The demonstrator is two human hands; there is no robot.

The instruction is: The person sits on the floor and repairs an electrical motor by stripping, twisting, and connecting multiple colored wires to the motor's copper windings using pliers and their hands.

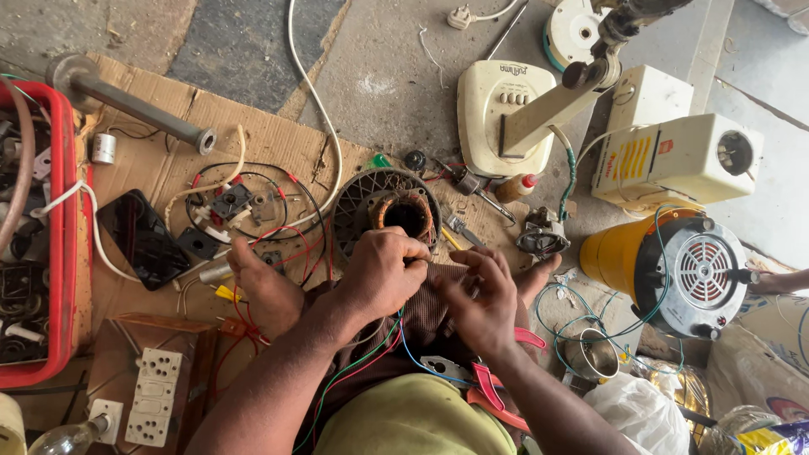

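A round motor stator with copper windings lies on cardboard in front of me. My left hand is curled shut on its near rim, among red, green and blue wires. Close to its right, my right hand has its fingers pinched together over a brown ribbed cloth; something thin may be between them, but I cannot make it out. My bare feet rest on either side of the hands.
A red crate of parts stands at the left, beside a black phone, a metal pipe and white switch sockets. At right are a cream fan base, white appliance boxes, a yellow motor, a steel cup and red-handled pliers. Another person's hand shows at the far right.
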